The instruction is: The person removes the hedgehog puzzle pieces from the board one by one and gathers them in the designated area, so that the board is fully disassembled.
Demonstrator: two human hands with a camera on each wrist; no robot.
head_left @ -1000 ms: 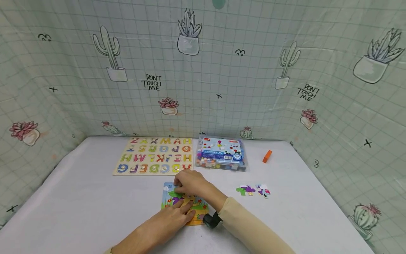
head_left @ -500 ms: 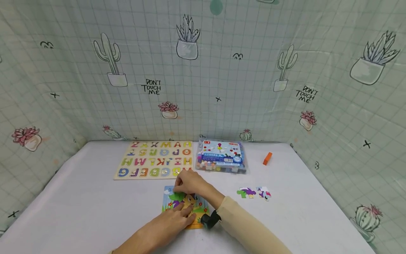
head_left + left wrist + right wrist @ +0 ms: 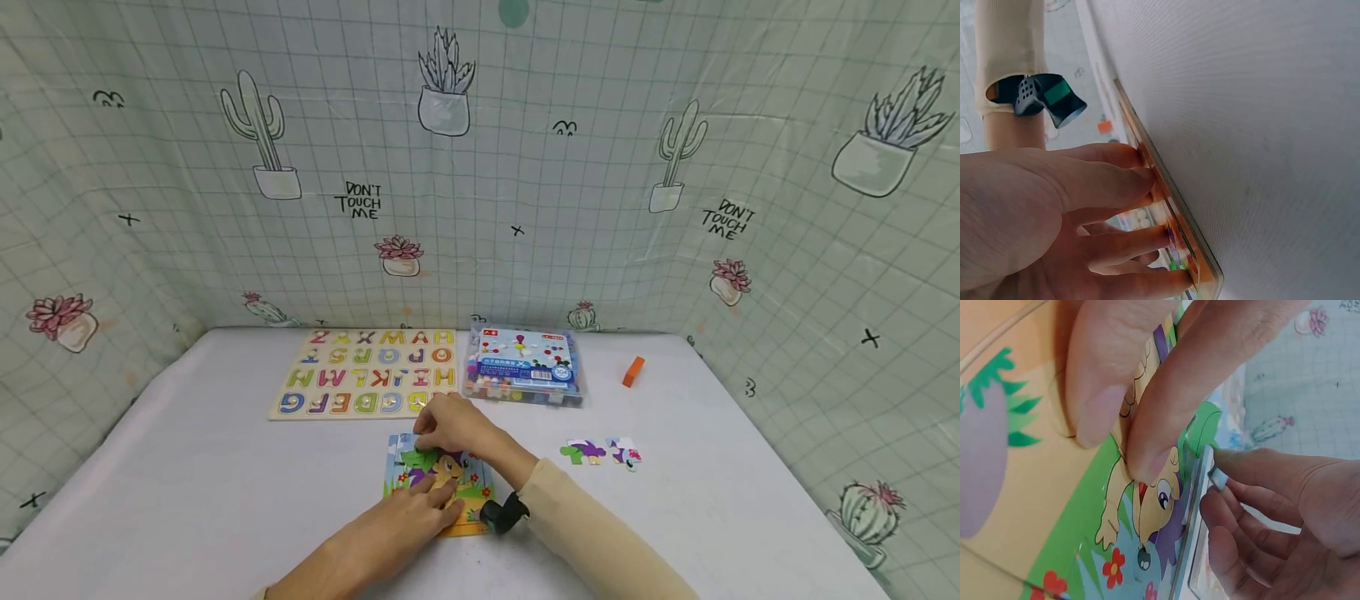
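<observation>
Beige sleeve (image 3: 592,533) and forearm run off the bottom of my head view, and the two hands hide much of the cartoon puzzle (image 3: 480,483), which lies on the white surface (image 3: 225,492) in front of the person. A black wrist camera (image 3: 495,517) covers its lower right corner. In my left wrist view the picture side is seen so edge-on that I can barely make it out.

The left hand (image 3: 412,510) rests on the puzzle, its fingers apart and touching the printed face. The right hand (image 3: 453,427) is at the upper left, thumb and finger clamped on a pale blue piece (image 3: 1217,479) at the puzzle's edge; its outline is mostly covered, so I can't tell how it sits. Well to the right lie loose puzzle pieces (image 3: 587,452), their small print hard to read from here.
</observation>
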